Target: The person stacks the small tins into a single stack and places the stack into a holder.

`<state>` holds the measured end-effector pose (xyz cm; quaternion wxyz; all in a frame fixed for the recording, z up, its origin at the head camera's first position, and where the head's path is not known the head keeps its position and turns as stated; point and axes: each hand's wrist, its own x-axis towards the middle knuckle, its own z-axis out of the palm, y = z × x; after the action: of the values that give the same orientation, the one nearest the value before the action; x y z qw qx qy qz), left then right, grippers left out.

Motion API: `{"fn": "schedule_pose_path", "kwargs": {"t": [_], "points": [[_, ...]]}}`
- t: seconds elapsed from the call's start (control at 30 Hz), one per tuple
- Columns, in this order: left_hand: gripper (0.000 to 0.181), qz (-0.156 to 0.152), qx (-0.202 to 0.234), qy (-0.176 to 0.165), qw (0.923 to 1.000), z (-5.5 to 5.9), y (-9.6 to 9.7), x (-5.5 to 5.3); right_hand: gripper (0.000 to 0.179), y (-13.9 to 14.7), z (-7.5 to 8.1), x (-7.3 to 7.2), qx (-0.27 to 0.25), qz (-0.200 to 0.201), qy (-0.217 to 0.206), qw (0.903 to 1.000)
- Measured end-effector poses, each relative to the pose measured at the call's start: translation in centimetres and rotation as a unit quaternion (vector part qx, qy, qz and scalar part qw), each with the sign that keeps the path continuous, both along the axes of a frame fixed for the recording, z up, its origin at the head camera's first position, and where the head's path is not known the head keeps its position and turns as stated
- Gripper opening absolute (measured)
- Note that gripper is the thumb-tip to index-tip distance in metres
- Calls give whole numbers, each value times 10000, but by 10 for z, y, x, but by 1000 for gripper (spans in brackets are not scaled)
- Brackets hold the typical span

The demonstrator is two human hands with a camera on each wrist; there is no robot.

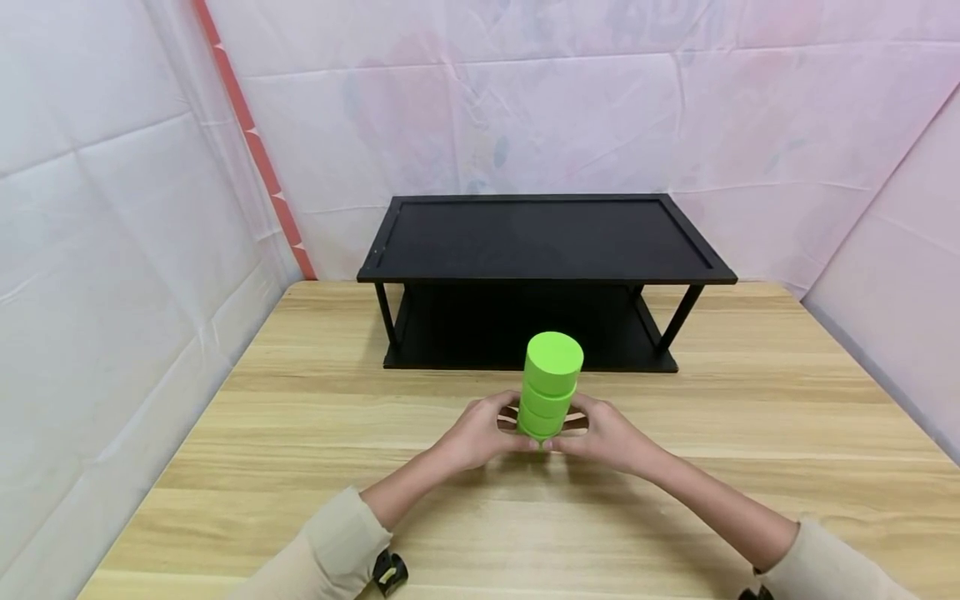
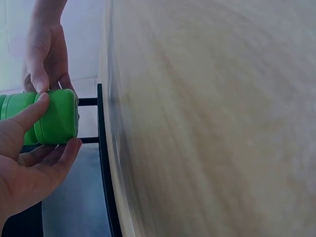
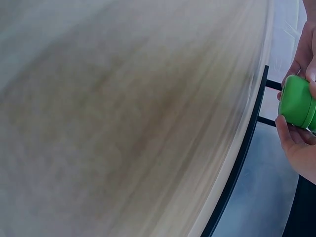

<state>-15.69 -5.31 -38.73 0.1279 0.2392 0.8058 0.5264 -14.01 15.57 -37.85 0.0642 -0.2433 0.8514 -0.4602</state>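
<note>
A bright green cylinder [image 1: 553, 375], ringed with grooves like stacked round segments, stands nearly upright between the hands in the head view. My left hand [image 1: 480, 429] grips its lower part from the left, thumb at the near side and fingers behind. From the other side my right hand [image 1: 611, 433] holds it the same way, and the thumb tips almost meet. In the left wrist view the cylinder's lower end [image 2: 59, 116] stays apart from the tabletop. The right wrist view shows only part of the cylinder [image 3: 296, 101], cut off by the frame edge.
Behind the cylinder, a black two-tier shelf [image 1: 532, 237] stands on the wooden table [image 1: 315, 467]. Pale sheets [image 1: 127, 250] hang at the left, back and right of the table. A dark band [image 1: 390, 572] sits by the left cuff.
</note>
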Motion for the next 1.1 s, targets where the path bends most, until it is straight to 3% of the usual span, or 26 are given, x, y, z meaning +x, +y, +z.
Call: {"fn": "schedule_pose_path", "kwargs": {"t": [0.53,1.1], "points": [[56,85,-19,172,9998,5,-3,-1,58,-2,0,-2,-103,-182,233,9995],[55,190,-82,227,9995,14,-4,-3,55,-3,6,-6,-316,-284,87,9991]]}}
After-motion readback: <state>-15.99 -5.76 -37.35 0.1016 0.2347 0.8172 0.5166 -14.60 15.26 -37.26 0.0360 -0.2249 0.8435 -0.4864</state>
